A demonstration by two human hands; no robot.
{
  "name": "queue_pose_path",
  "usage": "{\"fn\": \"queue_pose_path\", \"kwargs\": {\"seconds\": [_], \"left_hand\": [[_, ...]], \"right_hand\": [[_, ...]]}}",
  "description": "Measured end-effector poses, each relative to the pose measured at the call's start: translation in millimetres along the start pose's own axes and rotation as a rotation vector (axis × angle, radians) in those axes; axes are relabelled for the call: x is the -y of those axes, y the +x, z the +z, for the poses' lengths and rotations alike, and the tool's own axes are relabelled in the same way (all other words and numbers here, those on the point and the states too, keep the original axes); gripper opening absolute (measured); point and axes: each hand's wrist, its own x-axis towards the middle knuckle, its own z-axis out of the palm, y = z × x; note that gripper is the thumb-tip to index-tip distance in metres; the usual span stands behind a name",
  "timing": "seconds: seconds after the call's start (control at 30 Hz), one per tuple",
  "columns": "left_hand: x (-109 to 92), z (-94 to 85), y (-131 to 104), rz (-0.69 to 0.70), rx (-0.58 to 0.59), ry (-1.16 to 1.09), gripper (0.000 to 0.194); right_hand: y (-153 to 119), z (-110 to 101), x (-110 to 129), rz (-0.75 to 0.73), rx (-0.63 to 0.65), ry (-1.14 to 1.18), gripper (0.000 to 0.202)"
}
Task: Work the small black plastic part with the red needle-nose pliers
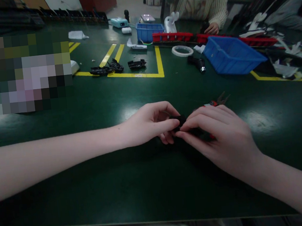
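Note:
Over the green table, my left hand (pixel 157 123) pinches a small black part (pixel 180 119) between thumb and fingers. My right hand (pixel 219 127) is closed at the other side of that part, its thumb and fingertips pressed together against it. Most of the part is covered by my fingers, so its exact kind cannot be made out. Just behind my right hand lie red-handled pliers (pixel 221 99) with their jaws pointing away; the hand hides most of the handles.
Several black parts (pixel 136 63) lie by yellow tape lines. Farther right are a tape roll (pixel 182 51), a black tool with a metal tip (pixel 197 63) and a blue bin (pixel 234 55). Red trays (pixel 174 37) stretch before a person in a knit sweater. The table's front edge (pixel 151 221) runs below.

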Motion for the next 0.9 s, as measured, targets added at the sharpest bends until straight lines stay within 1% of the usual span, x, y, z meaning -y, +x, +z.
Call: {"fn": "queue_pose_path", "kwargs": {"seconds": [0.13, 0.33, 0.47, 0.6, 0.73, 0.8, 0.83, 0.9], "left_hand": [[1, -0.4, 2, 0.008, -0.054, -0.04, 0.006], [3, -4.2, 5, -0.003, -0.061, -0.102, 0.008], [5, -6.1, 7, -0.011, -0.07, -0.141, 0.011], [6, -6.0, 8, -0.012, -0.084, -0.154, 0.01], [6, -8.6, 9, 0.034, -0.059, -0.109, 0.016], [6, -13.1, 10, 0.07, -0.084, -0.052, 0.018], [6, -16.2, 11, 0.083, -0.11, -0.014, 0.019], [4, -23.5, 14, 0.097, -0.175, 0.068, 0.019]], "right_hand": [[4, 4, -4, 0.017, -0.058, -0.055, 0.014], [5, 10, -12, -0.076, -0.177, -0.148, 0.01], [8, 14, -18, -0.106, -0.181, -0.12, 0.01], [12, 18, -24, -0.115, -0.184, -0.062, 0.011], [12, 15, -31, -0.139, -0.158, -0.034, 0.008], [9, 8, -36, -0.106, -0.122, -0.052, 0.022], [7, 4, -39, -0.059, -0.098, -0.064, 0.028], [3, -5, -45, 0.106, -0.038, -0.086, 0.03]]}}
